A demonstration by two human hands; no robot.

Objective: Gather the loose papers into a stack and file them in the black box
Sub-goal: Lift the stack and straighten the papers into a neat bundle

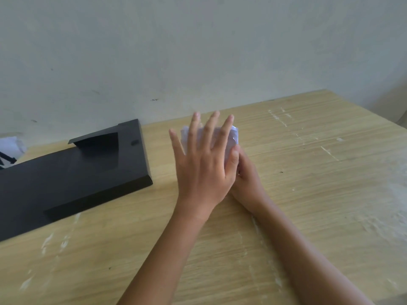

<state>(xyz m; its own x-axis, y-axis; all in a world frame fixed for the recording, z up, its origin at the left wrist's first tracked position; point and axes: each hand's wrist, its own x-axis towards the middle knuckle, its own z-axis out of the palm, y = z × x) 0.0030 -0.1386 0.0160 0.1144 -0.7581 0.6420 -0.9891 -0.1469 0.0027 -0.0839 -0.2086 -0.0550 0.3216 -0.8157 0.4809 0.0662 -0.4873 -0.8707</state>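
Note:
A small stack of white papers (pixel 234 135) stands at the middle of the wooden table (pixel 319 172), mostly hidden behind my hands. My left hand (pixel 203 159) is spread flat against the near face of the stack, fingers apart. Partly covered by the left hand, my right hand (pixel 245 177) grips the stack's lower right edge. The black box (pixel 72 172) lies flat at the left of the table, apart from the papers, with a flap raised near its far end.
A pale wall (pixel 198 51) runs along the table's far edge. A white paper-like thing (pixel 11 146) and a dark stand show at the far left edge, behind the box. Scuffed bare wood extends to the right and front.

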